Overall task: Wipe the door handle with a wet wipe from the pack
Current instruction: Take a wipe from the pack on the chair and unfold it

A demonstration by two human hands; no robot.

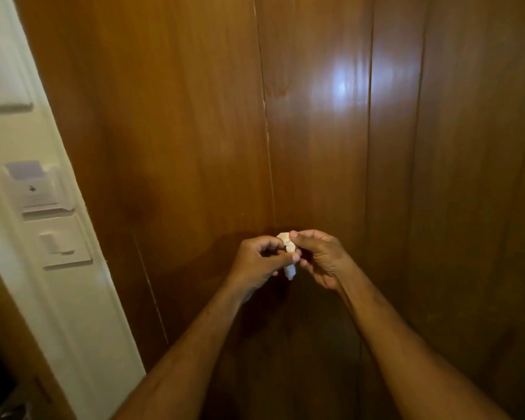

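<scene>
Hands together in front of brown wood panelling, both pinched on one small crumpled wet wipe. Left hand closed on the wipe's left side, thumb and forefinger tips pressed to it, other fingers curled under. Right hand closed on the wipe's right side, thumb on top near the upper edge, fingers folded beneath. Wipe bunched between the two grips, white to pale pink, a short tail hanging below the fingers, held clear of the panelling as far as can be judged. Bare forearms reaching up from the lower edge to the wipe, left one from lower left, right one from lower right. Bright glare patch on the panelling, well above the wipe and a little to its right. Vertical seam in the wood running down to just above the wipe. White wall strip far to the left of the wipe, carrying a key-card holder with a card in its slot, and a light switch just below that holder. Blurred dark lever-like shape at the far left edge, well above the holder, too smeared to identify.
</scene>
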